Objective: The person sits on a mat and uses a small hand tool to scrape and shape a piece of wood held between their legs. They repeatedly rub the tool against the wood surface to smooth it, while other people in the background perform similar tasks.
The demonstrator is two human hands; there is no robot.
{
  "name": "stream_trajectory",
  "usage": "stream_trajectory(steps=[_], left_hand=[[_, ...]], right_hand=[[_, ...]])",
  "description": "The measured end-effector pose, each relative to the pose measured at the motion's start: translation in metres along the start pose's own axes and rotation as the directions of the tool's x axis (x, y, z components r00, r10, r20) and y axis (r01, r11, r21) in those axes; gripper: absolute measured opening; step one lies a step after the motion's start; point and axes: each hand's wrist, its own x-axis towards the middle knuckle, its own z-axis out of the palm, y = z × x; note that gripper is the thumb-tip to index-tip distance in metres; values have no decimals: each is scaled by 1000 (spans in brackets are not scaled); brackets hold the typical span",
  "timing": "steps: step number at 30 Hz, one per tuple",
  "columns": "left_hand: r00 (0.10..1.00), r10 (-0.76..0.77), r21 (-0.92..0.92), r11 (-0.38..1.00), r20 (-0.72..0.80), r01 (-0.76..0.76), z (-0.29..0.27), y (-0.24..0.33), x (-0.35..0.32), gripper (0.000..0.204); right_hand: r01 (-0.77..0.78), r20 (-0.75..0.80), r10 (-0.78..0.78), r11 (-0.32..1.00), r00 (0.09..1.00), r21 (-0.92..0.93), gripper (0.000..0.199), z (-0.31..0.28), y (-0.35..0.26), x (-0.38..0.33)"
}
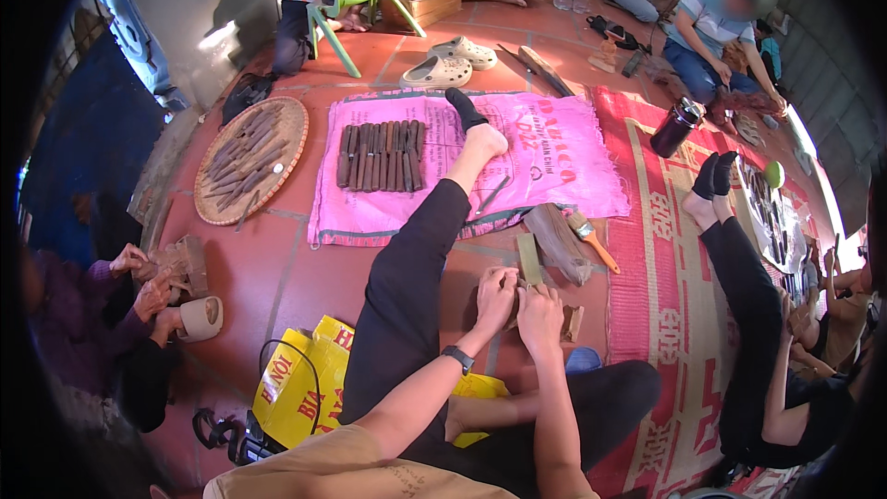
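Both my hands meet in front of my folded leg, fingers closed and close together. My left hand (497,299), with a dark watch on the wrist, is pinched around something I cannot make out. My right hand (540,319) has its fingertips closed at the lower end of an olive-green strip (528,259), which sticks out away from me. A brown wooden piece (573,322) shows beside my right hand, partly hidden by it. Just beyond lie a clear plastic bag (559,242) with brownish contents and a paintbrush (594,242) with an orange handle.
A pink woven sack (564,194) carries rows of dark wooden pieces (381,155). Left of it, a round woven tray (294,187) holds more. Yellow printed sheeting (297,379) lies by my leg. A dark flask (676,127) stands on the red mat (637,314). Several people sit around.
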Motion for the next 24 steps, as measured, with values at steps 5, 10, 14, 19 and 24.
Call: stream_trajectory(steps=[5, 10, 14, 19, 24], left_hand=[[999, 39, 43, 998, 10, -39, -1, -2, 2, 25], [999, 47, 48, 998, -12, -47, 0, -3, -1, 24], [999, 32, 33, 999, -16, -31, 1, -10, 2, 25], [999, 24, 17, 1000, -27, -23, 2, -6, -1, 26], [996, 48, 37, 998, -76, -45, 1, -8, -4, 24]], right_hand=[[-186, 113, 174, 977, 978, 100, 32, 20, 13, 10], [-87, 44, 82, 989, 996, 120, 34, 26, 21, 4], [-180, 108, 167, 976, 980, 126, 34, 22, 17, 5], [-155, 59, 148, 978, 987, 139, 35, 35, 27, 2], [-75, 26, 72, 990, 997, 118, 34, 40, 27, 3]])
